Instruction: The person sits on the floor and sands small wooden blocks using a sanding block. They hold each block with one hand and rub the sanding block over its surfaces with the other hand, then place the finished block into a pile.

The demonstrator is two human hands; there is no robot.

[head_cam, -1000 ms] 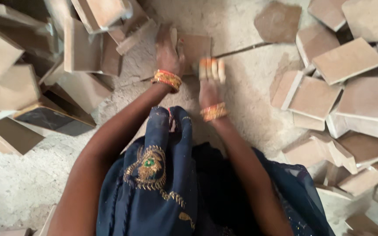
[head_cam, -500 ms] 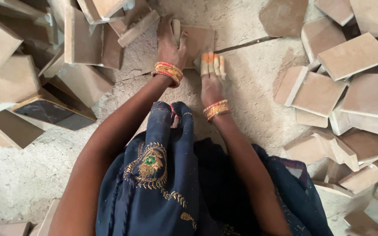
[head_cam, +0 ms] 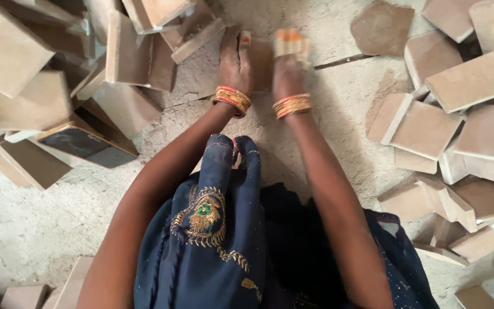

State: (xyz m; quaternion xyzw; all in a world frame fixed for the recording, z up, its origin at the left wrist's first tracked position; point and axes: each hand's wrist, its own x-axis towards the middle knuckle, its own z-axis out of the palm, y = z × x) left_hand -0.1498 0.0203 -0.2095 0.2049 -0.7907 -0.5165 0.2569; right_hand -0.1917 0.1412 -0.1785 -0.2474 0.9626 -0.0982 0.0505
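Left hand: fingers curled over the left edge of a brown tile, gripping it against the sandy ground.
Right hand: blurred, laid flat on the tile's right part, fingers close together; grip itself not clear.
Tile: directly under and between both hands, lying on the ground.
Bangles: gold and red, on both wrists.
Left of left hand: heap of leaning tiles.
Right of right hand: scattered flat tiles, well apart.
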